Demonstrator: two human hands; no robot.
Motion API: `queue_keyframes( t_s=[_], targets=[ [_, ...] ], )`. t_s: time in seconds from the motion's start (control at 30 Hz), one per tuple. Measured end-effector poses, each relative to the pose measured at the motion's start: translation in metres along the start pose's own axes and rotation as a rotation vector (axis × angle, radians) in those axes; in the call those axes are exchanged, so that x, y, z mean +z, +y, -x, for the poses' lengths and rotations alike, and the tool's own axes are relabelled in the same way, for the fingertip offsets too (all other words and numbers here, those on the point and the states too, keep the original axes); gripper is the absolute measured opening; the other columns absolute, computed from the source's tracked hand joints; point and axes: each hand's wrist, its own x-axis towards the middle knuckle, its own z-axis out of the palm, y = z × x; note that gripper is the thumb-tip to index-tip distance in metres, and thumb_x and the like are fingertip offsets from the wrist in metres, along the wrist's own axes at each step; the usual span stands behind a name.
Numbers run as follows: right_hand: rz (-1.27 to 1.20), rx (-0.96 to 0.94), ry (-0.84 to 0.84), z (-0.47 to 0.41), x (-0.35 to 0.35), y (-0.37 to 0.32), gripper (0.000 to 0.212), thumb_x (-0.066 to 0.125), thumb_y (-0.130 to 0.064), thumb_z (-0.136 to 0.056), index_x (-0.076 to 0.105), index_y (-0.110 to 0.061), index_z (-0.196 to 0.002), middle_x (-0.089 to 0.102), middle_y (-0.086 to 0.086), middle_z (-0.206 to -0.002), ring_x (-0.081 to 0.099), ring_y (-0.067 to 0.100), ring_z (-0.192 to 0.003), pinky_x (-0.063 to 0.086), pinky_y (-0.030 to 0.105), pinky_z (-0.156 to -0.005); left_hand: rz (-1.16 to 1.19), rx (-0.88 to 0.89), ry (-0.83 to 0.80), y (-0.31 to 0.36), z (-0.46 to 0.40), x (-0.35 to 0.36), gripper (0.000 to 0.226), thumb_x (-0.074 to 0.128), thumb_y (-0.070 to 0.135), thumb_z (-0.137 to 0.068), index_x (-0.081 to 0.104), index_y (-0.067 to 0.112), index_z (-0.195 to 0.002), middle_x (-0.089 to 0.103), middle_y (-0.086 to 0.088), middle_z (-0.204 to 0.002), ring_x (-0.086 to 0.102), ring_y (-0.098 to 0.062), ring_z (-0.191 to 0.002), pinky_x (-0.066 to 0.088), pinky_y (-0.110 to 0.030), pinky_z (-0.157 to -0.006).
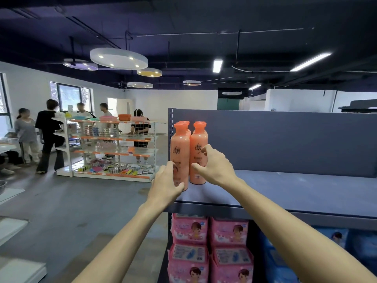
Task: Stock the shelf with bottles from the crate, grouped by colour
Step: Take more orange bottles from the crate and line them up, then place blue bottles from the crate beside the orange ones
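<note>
Several orange-pink bottles stand upright at the left end of the grey top shelf (285,193). My left hand (165,184) grips the lower part of the front left bottle (180,148) near the shelf's front corner. My right hand (215,166) holds the lower part of the front right bottle (199,144), thumb on its front and fingers round its right side. More bottles of the same colour stand behind the left one, mostly hidden. The crate is out of view.
The grey back panel (285,139) rises behind the shelf. Pink packs (189,231) and blue packs (346,242) fill the level below. An orange-and-white display rack (114,148) and several people (49,135) stand across the floor at left.
</note>
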Motion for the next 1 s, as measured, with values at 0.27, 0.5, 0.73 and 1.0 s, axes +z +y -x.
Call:
queue_keyframes(
  t_s=[0.27,0.5,0.73,1.0],
  targets=[
    [0.001,0.004,-0.005,0.025,-0.019,0.043,0.044,0.062,-0.048,-0.086,0.048,-0.025,-0.120,0.062,-0.005,-0.118,0.065,0.019,-0.091,0.050,0.036,-0.077,-0.068,0.085,-0.102,0.045,0.031,0.029,0.043,0.065,0.030,-0.081,0.046,0.022,-0.118,0.051,0.003,-0.108,0.057,-0.019,-0.097,0.051,-0.039,-0.082],
    [0.027,0.026,-0.004,0.046,-0.047,0.090,0.044,0.062,-0.046,-0.087,0.047,-0.025,-0.122,0.062,-0.006,-0.122,0.065,0.019,-0.094,0.048,0.034,-0.079,-0.038,0.126,-0.126,0.100,0.036,0.057,0.045,0.066,0.029,-0.081,0.048,0.020,-0.120,0.054,0.004,-0.114,0.057,-0.016,-0.101,0.050,-0.039,-0.084],
    [0.181,-0.047,0.040,0.112,-0.088,0.151,0.042,0.058,-0.047,-0.088,0.045,-0.029,-0.123,0.063,-0.009,-0.115,0.067,0.021,-0.091,0.052,0.039,-0.078,-0.032,0.234,-0.200,0.162,0.070,0.094,0.043,0.065,0.034,-0.083,0.047,0.023,-0.120,0.058,0.005,-0.109,0.059,-0.013,-0.096,0.052,-0.038,-0.082],
    [0.202,0.044,-0.055,0.219,-0.085,0.254,0.040,0.056,-0.050,-0.088,0.044,-0.031,-0.121,0.064,-0.011,-0.111,0.067,0.022,-0.094,0.053,0.039,-0.075,-0.039,0.289,-0.366,0.204,0.149,0.179,0.040,0.066,0.035,-0.081,0.050,0.022,-0.114,0.058,0.005,-0.103,0.060,-0.020,-0.092,0.051,-0.041,-0.078]
  ],
)
